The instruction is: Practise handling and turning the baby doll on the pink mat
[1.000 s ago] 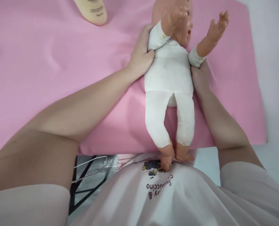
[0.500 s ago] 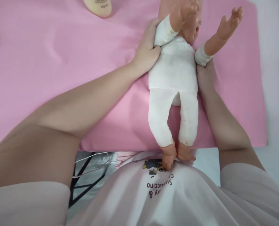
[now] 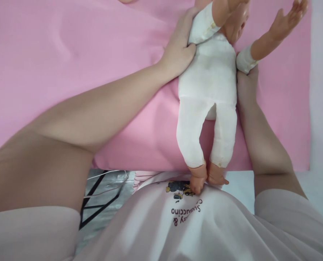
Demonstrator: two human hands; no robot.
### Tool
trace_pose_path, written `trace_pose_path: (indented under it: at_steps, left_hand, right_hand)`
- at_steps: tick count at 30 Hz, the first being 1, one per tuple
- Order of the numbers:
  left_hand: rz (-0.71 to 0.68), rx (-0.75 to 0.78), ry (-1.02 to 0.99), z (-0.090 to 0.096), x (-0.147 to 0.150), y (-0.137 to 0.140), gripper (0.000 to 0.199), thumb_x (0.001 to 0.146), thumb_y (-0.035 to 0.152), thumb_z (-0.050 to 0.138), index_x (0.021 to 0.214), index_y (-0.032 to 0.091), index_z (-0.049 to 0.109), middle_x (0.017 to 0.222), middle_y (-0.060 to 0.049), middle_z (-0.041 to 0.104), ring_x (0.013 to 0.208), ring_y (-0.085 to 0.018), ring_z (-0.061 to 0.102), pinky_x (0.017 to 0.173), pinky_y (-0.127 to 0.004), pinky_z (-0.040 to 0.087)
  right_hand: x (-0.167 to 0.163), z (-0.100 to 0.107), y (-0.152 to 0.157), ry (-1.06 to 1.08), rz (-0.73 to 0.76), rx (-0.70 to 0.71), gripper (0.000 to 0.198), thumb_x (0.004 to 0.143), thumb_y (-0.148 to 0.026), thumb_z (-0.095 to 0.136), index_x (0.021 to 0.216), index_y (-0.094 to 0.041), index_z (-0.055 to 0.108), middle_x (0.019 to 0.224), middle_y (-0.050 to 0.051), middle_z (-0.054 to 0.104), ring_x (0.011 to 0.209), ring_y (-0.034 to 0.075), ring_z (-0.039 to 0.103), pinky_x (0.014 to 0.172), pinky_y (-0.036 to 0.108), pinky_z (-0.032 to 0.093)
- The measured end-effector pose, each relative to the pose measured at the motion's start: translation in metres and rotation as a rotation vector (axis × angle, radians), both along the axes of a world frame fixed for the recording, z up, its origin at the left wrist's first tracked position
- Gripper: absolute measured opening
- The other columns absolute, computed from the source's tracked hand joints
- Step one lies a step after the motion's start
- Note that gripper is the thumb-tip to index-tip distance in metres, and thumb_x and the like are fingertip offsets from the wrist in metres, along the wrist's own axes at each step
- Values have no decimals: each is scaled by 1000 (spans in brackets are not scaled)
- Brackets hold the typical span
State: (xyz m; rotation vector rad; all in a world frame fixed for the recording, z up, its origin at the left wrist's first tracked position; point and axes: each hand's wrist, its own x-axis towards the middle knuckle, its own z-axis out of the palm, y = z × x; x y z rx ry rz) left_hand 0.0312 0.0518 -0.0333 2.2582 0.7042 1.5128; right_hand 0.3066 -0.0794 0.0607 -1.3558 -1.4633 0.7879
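Note:
A baby doll (image 3: 209, 76) with a white cloth body and plastic head, hands and feet lies face up, its feet toward me. My left hand (image 3: 179, 47) grips its side under the arm, thumb on the chest and fingers going behind. On the other side my right hand (image 3: 247, 85) holds the doll below its raised arm; most of those fingers are hidden behind the body. The doll's feet (image 3: 199, 177) reach past the table edge and meet my shirt. The top of its head is cut off by the frame.
A pink cover (image 3: 77, 47) spreads over the table, ending at a front edge near my body. Below that edge are a black metal frame (image 3: 101, 210) and a thin white cable (image 3: 109, 174). The base of a pale bottle (image 3: 127, 1) barely shows at the top.
The doll and both hands sit slightly farther right and higher in the picture. The bottle has nearly left the view at the top. My grip looks the same.

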Motion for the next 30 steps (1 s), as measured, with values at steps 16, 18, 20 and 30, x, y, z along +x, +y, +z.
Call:
trace_pose_path:
  at_steps: [16,18,20,30]
  left_hand:
    - [-82,-87,-20,-18,1,22,97,83,23,46,177,28,26,175,-6,41,167,-37,36,147,-60,26]
    - [-110,-86,-17,-22,0,27,97,82,25,48,176,33,27,174,-3,42,165,-36,38,146,-58,28]
    - [-146,-97,-33,-26,-2,32,99,80,27,52,176,39,28,175,0,42,164,-33,37,147,-51,26]
    - [-215,-85,-67,-27,-11,30,98,81,31,53,176,39,29,178,0,42,161,-35,34,144,-50,22]
  right_hand:
    - [-18,14,-13,56,-110,-58,40,76,-13,55,114,-20,65,119,2,77,107,15,70,113,40,61]
    - [-20,14,-13,62,-134,-67,41,76,-12,54,114,-19,65,119,3,76,107,16,70,113,40,60]
    - [-20,14,-11,61,-131,-63,39,77,-12,55,114,-18,65,120,4,76,107,15,70,115,41,59]
    - [-20,11,-10,66,-131,-85,36,81,-11,57,114,-19,68,123,2,77,112,17,69,118,41,58]
